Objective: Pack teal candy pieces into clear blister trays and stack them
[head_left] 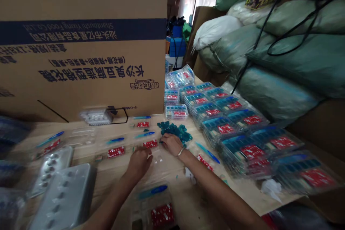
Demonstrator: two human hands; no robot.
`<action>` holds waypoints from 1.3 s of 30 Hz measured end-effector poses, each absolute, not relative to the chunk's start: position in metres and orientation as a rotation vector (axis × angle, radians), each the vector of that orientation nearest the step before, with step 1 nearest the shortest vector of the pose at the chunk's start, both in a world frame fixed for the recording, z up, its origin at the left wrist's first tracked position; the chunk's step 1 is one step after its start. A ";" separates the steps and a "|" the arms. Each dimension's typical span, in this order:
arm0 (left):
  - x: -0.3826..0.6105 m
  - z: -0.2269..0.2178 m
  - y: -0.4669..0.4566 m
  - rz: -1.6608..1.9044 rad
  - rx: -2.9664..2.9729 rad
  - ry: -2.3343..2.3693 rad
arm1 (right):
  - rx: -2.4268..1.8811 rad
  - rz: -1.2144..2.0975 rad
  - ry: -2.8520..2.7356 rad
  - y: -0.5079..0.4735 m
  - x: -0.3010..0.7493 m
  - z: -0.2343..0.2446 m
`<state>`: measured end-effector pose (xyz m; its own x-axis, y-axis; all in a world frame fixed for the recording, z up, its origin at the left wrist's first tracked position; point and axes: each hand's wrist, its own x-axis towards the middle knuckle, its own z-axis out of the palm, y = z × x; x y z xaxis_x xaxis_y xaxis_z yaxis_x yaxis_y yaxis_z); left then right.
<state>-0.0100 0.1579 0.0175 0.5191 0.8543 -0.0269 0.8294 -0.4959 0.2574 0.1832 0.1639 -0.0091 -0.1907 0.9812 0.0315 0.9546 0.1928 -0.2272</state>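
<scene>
My left hand [140, 160] is over a clear plastic tray [157, 163], its fingers bent beside a red packet with white specks [150, 144]. What those fingers hold, if anything, is hidden. At the near edge of a pile of small teal pieces [176, 131] is my right hand [171, 143], with curled fingers pointing left; I cannot make out what is in them. A blue pen [145, 134] lies just beyond the hands. Another tray with a pen and a red packet [162, 215] sits closest to me, blurred.
A large cardboard box [81, 50] stands at the back left. Stacked filled clear cases [210, 111] line the right side. Grey molded trays [63, 194] are at front left. More pens and red packets [115, 151] lie across the table. Bulging sacks [283, 75] rise beyond the right edge.
</scene>
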 end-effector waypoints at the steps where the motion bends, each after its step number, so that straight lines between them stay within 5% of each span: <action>1: -0.007 0.016 0.159 0.182 2.510 1.406 | -1.836 0.243 -2.309 0.170 0.180 -0.009; 17: -0.043 -0.036 0.138 0.497 2.423 1.174 | -1.314 0.722 -1.913 0.112 0.180 -0.052; 24: -0.050 -0.039 0.135 0.502 2.442 1.170 | -1.100 0.362 -2.273 0.112 0.181 -0.057; 34: 0.068 0.006 0.200 0.159 2.627 0.988 | -1.373 0.377 -2.237 0.105 0.182 -0.035; 39: 0.051 -0.001 0.202 0.395 2.485 1.116 | -1.711 0.274 -2.066 0.127 0.211 -0.025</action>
